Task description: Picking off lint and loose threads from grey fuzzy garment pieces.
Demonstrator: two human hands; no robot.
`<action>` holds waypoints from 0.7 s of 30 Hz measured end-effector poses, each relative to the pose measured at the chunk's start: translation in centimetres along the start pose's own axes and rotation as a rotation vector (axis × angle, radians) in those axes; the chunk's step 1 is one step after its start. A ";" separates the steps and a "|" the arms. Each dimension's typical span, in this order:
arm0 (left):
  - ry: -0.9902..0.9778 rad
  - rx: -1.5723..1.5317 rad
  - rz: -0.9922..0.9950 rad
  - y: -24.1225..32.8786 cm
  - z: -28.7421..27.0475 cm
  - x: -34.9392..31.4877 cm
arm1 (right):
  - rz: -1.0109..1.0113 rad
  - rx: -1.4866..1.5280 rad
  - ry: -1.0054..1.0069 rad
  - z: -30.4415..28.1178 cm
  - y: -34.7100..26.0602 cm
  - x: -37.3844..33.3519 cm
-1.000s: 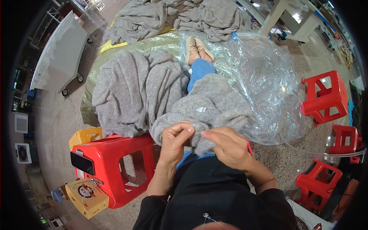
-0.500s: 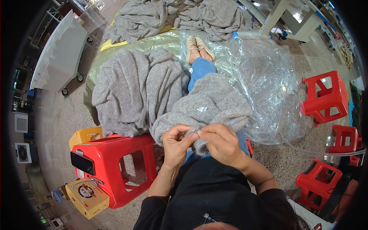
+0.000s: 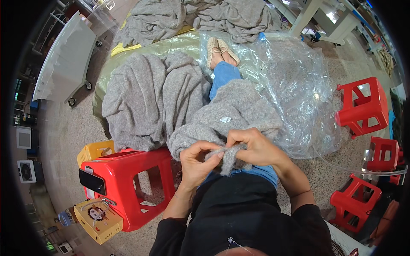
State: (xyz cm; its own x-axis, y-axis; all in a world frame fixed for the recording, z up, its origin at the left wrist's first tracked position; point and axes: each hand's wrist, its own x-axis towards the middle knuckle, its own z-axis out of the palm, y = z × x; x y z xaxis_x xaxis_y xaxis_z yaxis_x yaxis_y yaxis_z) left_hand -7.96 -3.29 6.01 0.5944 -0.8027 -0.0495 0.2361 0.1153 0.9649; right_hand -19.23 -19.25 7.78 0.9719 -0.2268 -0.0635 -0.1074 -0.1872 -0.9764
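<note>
At frame centre, left hand point(image 3: 197, 161) and right hand point(image 3: 252, 147) pinch a grey sweater point(image 3: 230, 113) edge taut, fingers closed, draped over the lap for close inspection.

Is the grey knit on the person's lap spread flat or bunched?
Bunched: the grey knit lies in folds over the lap, its edge pinched between both hands.

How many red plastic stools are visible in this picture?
5: one beside the left hand, one at far right, one below it, two lower right, partly hidden.

A grey fuzzy sweater point(image 3: 230, 115), red stool point(image 3: 128, 179), yellow box point(image 3: 96, 215), clear plastic sheet point(image 3: 294, 89).
</note>
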 end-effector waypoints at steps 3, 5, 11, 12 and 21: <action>0.030 0.026 -0.078 0.4 -0.2 -0.2 | -0.064 -0.161 0.020 0.0 -0.9 0.0; 0.033 0.035 -0.062 0.4 -0.1 0.0 | -0.121 -0.181 0.046 0.3 -0.7 0.1; -0.025 0.039 0.005 0.0 -0.6 0.5 | -0.096 -0.201 -0.022 0.0 -0.9 -0.1; -0.068 0.058 0.038 -0.1 -0.7 0.6 | -0.087 -0.238 -0.018 0.0 -0.9 -0.2; -0.013 0.234 0.159 -0.6 -1.0 0.4 | -0.276 -0.216 0.219 2.2 0.6 -0.5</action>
State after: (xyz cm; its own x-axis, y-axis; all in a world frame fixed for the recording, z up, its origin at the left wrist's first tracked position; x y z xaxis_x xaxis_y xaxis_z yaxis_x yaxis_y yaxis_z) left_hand -7.09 -3.11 5.19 0.5993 -0.7930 0.1095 -0.0448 0.1033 0.9936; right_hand -19.35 -17.16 6.78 0.9050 -0.3339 0.2634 0.0872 -0.4605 -0.8834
